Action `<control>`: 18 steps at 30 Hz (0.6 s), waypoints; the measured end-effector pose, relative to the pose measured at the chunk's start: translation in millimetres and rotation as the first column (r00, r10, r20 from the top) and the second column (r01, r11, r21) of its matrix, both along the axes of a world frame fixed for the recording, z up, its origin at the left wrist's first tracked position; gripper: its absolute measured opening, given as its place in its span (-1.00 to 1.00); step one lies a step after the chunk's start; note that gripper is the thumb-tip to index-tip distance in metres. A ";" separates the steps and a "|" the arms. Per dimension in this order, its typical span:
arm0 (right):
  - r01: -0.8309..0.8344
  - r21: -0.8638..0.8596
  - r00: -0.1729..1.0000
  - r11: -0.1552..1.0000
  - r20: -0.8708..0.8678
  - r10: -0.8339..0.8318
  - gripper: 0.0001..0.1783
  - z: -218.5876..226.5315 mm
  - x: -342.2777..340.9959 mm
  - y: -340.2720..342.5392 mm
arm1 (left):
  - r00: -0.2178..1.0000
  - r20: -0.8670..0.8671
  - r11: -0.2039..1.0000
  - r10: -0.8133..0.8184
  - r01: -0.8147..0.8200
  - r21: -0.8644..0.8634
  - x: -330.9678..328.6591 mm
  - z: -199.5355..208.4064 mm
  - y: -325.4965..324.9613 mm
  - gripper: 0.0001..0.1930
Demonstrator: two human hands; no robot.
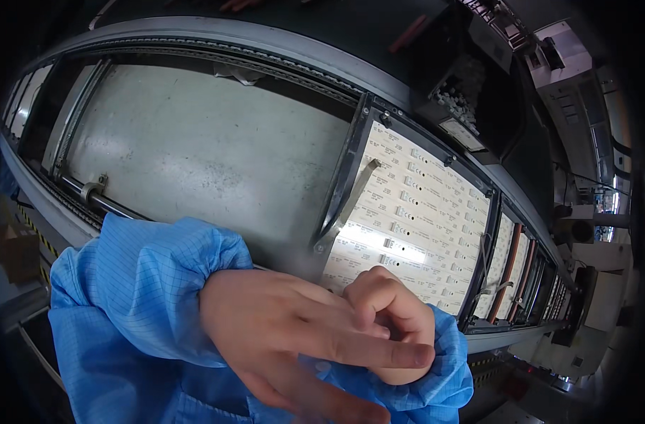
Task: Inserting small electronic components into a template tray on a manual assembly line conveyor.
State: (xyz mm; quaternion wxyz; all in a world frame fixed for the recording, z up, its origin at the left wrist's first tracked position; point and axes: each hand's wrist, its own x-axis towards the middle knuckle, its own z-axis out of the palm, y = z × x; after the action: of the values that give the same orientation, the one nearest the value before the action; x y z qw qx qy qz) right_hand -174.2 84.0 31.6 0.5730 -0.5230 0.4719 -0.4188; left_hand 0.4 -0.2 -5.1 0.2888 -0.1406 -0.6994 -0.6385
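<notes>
My left hand is held up close, its fingers stretched out and spread, with nothing visible in it. Just behind and to its right, my right hand has curled fingers, the thumb and index finger bent toward my left hand. The left hand partly hides it, so I cannot make out what the fingers hold, if anything. Beyond the hands lies a dark-framed tray with a white printed panel made of several rows of small marked boards. A thin metal strip slants up over the panel's left side.
A conveyor with a chain rail runs across the view. Left of the tray is a broad grey metal surface. More framed panels follow on the right. A dark box of small pale pieces stands beyond the far rail.
</notes>
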 end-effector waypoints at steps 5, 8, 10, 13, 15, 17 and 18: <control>0.000 0.021 1.000 1.000 0.018 -0.001 -0.86 -0.7 -0.1 -0.6 | 0.976 -0.198 0.990 0.092 -0.112 -0.091 -4.7 0.1 -0.1 -0.47; -0.003 0.023 1.000 1.000 0.026 0.002 -0.86 -0.8 -0.4 -0.9 | 0.983 -0.171 0.991 0.067 -0.085 -0.100 -3.1 -4.3 0.9 -0.53; -0.006 0.036 0.999 0.999 0.039 0.005 -0.86 0.0 -0.3 -1.3 | 0.993 -0.109 0.993 0.036 -0.048 -0.110 0.3 -1.8 -0.7 -0.54; -0.020 0.052 0.999 0.998 0.050 0.018 -0.85 0.6 -1.3 -2.1 | 0.992 -0.120 0.992 0.050 -0.063 -0.105 -2.9 -3.9 1.6 -0.52; -0.030 0.055 0.999 0.998 0.047 0.027 -0.85 0.6 -1.4 -2.3 | 0.977 -0.191 0.990 0.096 -0.114 -0.088 -3.8 -6.1 2.6 -0.50; -0.031 0.060 0.998 0.998 0.060 0.027 -0.85 0.5 -1.2 -2.1 | 0.995 -0.099 0.998 0.023 -0.029 -0.057 -1.9 -7.4 1.7 -0.44; -0.030 0.061 0.998 0.998 0.060 0.027 -0.85 0.3 -1.3 -1.9 | 0.995 -0.099 0.998 0.023 -0.029 -0.056 -2.6 -6.0 0.9 -0.44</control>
State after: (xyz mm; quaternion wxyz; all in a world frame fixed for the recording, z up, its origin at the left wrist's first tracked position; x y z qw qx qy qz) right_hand -175.5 82.0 31.9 0.6086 -0.4991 0.4597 -0.4113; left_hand -2.2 0.7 -11.1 0.3269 -0.1712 -0.7042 -0.6066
